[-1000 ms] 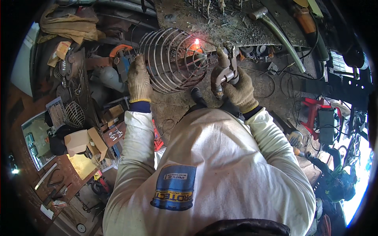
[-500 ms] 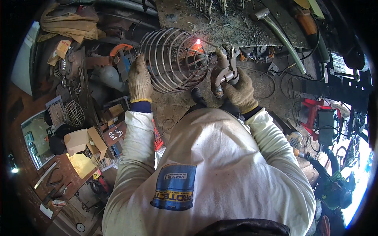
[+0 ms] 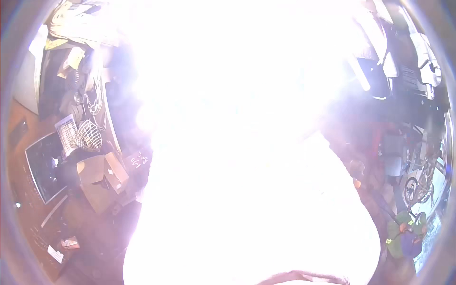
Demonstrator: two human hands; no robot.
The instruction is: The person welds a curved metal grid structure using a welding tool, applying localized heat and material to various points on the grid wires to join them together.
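A glaring white light floods the middle of the head view and swallows both of my hands and whatever is at them. My light-coloured shirt (image 3: 256, 223) shows only as a bleached outline with the sleeves' outer edges. Half a second earlier, my gloved left hand held the rim of a round wire cage, and my gloved right hand gripped a welding electrode holder, its rod reaching to a glowing spot on the cage. Cage, holder and fingers are all hidden now.
At left are an open cardboard box (image 3: 97, 183), a smaller wire cage (image 3: 89, 136) and a dark framed pane (image 3: 45, 166). Cloth (image 3: 71, 21) lies at upper left. To the right another person (image 3: 406, 235) is near a bicycle (image 3: 416, 187).
A small red glow on the wire cage has given way to a blinding white flare. It blots out the cage, the electrode holder, both hands and the bench.
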